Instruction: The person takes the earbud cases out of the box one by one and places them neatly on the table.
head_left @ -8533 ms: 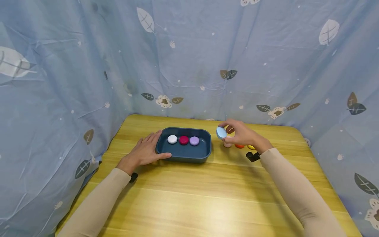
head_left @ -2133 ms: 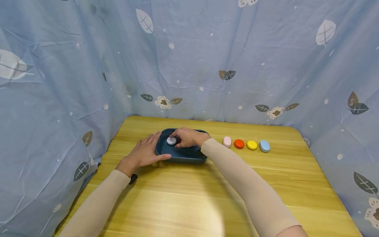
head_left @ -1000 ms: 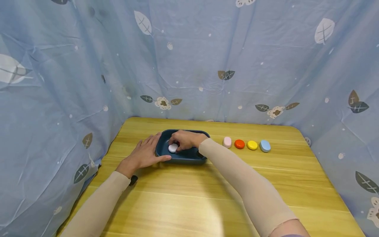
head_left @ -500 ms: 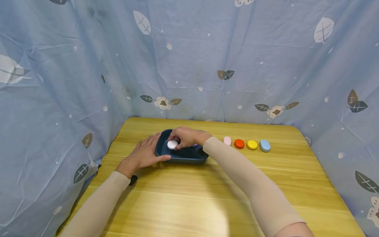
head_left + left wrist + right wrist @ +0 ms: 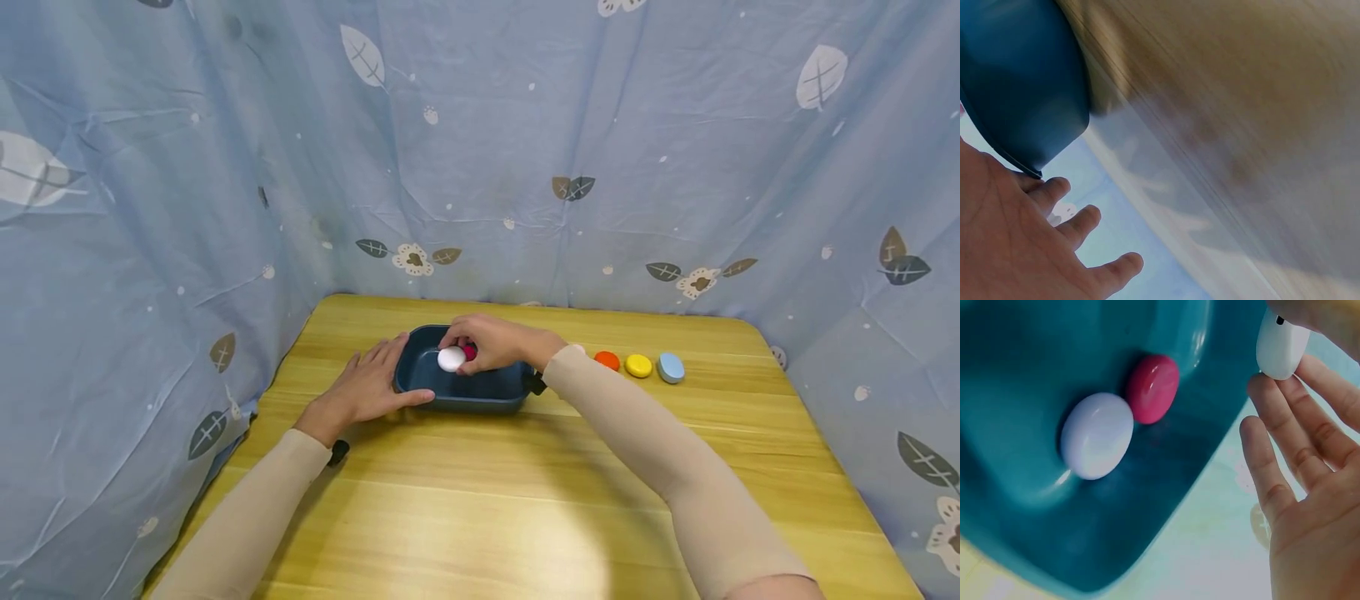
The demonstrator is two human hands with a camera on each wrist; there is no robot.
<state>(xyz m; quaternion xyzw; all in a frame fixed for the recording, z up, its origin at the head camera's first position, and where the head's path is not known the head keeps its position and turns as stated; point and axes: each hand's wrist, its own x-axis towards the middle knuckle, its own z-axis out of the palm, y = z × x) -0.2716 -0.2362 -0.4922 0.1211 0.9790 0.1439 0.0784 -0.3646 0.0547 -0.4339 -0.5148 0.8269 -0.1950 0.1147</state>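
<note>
In the head view my left hand (image 5: 367, 382) rests spread at the left end of a dark blue tray (image 5: 480, 406), thumb along the front rim. My right hand (image 5: 501, 343) pinches a smooth white rounded piece (image 5: 451, 359) above the tray, between thumb and fingertips. A small black mark shows on the white piece (image 5: 1280, 347) in the right wrist view. Below it inside the tray lie a crimson oval piece (image 5: 1154, 389) and a lavender one (image 5: 1097, 435), side by side. The right hand hides the lavender piece from the head view.
Right of the tray on the wooden table (image 5: 465, 517) is a row of rounded pieces: red (image 5: 607, 360), yellow (image 5: 638, 366) and light blue (image 5: 671, 367). A pale one is mostly behind the right sleeve. Blue patterned curtains (image 5: 487, 150) surround the table.
Earlier, the right hand held the light blue piece; it now stands at the row's right end. The white piece has since been lifted from the tray floor and moved slightly right. Left hand unmoved.
</note>
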